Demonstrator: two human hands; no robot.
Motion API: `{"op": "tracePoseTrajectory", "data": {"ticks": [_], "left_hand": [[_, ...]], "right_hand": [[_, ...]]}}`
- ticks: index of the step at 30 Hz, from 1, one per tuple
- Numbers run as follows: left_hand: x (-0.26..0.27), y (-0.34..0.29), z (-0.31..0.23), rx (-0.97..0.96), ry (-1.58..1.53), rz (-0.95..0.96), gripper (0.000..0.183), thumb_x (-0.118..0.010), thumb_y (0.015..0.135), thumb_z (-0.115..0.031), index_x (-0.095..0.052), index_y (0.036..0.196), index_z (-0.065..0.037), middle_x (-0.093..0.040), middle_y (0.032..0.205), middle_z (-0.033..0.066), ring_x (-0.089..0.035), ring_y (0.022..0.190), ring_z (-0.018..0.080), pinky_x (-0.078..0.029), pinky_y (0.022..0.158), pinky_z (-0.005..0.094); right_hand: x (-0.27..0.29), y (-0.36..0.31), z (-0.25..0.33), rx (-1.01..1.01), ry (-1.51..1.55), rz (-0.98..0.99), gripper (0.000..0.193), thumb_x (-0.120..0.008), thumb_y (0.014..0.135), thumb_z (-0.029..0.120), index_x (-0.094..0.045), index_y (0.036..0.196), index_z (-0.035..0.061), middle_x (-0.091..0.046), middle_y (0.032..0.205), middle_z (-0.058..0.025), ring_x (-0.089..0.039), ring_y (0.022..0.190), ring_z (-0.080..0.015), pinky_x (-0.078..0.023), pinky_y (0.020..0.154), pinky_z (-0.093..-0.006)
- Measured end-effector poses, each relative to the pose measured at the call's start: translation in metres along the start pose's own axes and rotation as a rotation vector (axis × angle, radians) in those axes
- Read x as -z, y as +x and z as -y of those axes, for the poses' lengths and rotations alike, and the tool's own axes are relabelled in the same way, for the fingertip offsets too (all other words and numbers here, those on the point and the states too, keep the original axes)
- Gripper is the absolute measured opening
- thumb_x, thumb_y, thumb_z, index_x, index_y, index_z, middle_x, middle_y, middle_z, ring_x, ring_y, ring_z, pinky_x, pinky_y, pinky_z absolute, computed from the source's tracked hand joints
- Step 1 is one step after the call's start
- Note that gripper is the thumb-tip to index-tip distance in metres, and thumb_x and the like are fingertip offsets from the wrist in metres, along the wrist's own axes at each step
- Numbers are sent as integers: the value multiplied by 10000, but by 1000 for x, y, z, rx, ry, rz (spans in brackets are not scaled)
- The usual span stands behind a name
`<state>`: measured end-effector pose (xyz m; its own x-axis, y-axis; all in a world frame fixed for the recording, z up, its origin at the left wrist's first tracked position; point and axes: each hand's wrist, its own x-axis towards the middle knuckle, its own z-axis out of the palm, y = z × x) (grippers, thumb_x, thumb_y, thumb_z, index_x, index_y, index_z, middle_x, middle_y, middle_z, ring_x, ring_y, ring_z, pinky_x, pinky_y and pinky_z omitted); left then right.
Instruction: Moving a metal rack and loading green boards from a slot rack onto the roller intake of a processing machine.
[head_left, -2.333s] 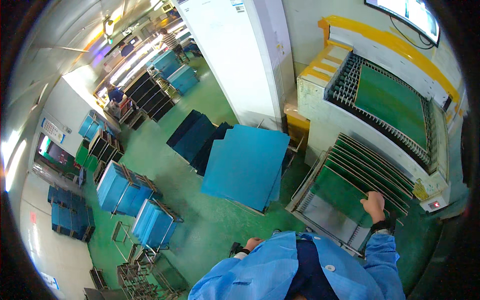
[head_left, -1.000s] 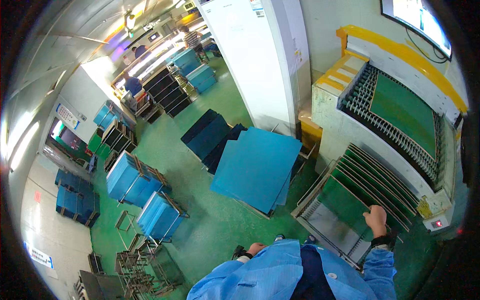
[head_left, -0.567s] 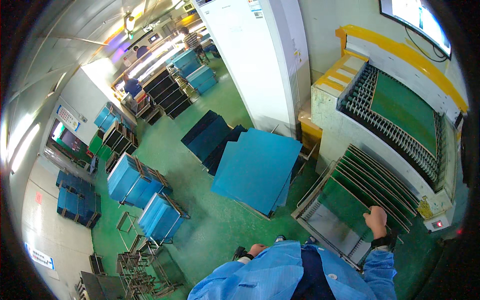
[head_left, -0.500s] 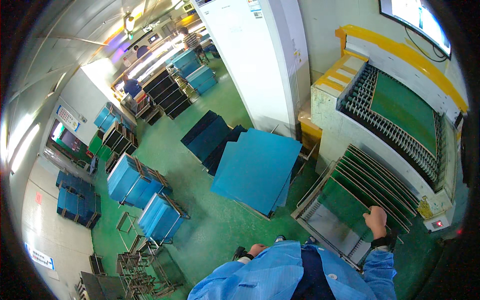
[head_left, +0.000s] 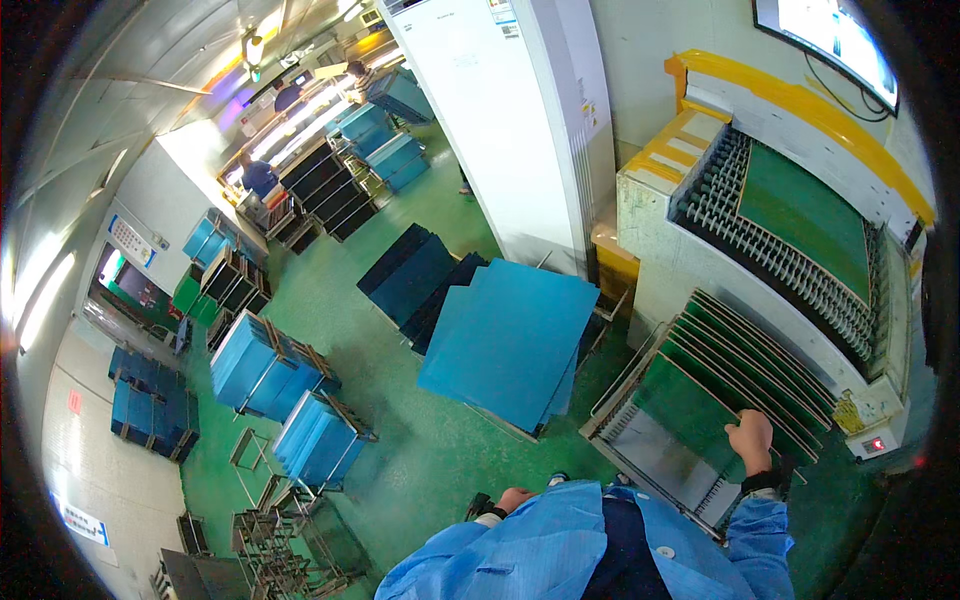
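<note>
My right hand (head_left: 750, 442) has its fingers closed over the edge of a green panel (head_left: 690, 405), the front one in a slotted rack (head_left: 615, 430). Several more green panels (head_left: 770, 350) stand behind it, tilted side by side in the same rack. My left hand (head_left: 515, 498) hangs low beside my body, with the floor beneath it. It shows only in part, and its fingers are too small and hidden to read.
A roller machine (head_left: 660, 215) holding a flat green panel (head_left: 805, 215) stands behind the rack. Blue sheets (head_left: 510, 340) lean ahead of me. Racks of blue panels (head_left: 320, 440) and bare metal frames (head_left: 290, 550) occupy the left. A tall white cabinet (head_left: 490, 110) stands beyond.
My hands keep their places, the right one still on the panel's edge. The whole view shifts slightly. Far off, a person in stripes has moved and now bends by a dark blue stack.
</note>
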<state>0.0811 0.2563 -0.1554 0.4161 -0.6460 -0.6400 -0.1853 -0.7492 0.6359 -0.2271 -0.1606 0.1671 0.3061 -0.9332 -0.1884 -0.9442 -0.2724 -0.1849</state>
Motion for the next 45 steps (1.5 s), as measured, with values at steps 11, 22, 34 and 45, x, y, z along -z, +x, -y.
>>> {"op": "tracePoseTrajectory", "data": {"ticks": [11,22,34,45], "left_hand": [[11,-10,-27,116,16,17,492,-608,696,-481,-642,925,-47,-623,925,159,-597,847,285,-458,767,349],[-4,22,38,-124,164,-8,436,-601,697,-471,-655,886,-82,-625,869,166,-601,810,302,-463,735,367],[-11,26,43,-206,188,-18,445,-603,685,-475,-666,867,-74,-633,859,156,-607,810,286,-466,737,363],[-4,20,25,-83,140,-2,505,-588,685,-498,-648,866,-30,-622,877,185,-594,824,318,-457,744,377]], "right_hand": [[0,0,1,-17,-16,27,349,-686,655,268,-632,920,47,-619,879,-156,-583,866,-302,-456,747,-384],[2,2,7,41,-71,-14,312,-689,652,288,-626,828,37,-615,820,-154,-585,835,-311,-458,724,-393],[4,-2,10,-60,-34,51,415,-684,666,244,-594,995,9,-598,982,-168,-568,928,-302,-445,786,-376],[-2,-1,8,-32,-49,-34,377,-702,645,260,-623,934,31,-616,908,-166,-589,863,-302,-461,730,-378]]}}
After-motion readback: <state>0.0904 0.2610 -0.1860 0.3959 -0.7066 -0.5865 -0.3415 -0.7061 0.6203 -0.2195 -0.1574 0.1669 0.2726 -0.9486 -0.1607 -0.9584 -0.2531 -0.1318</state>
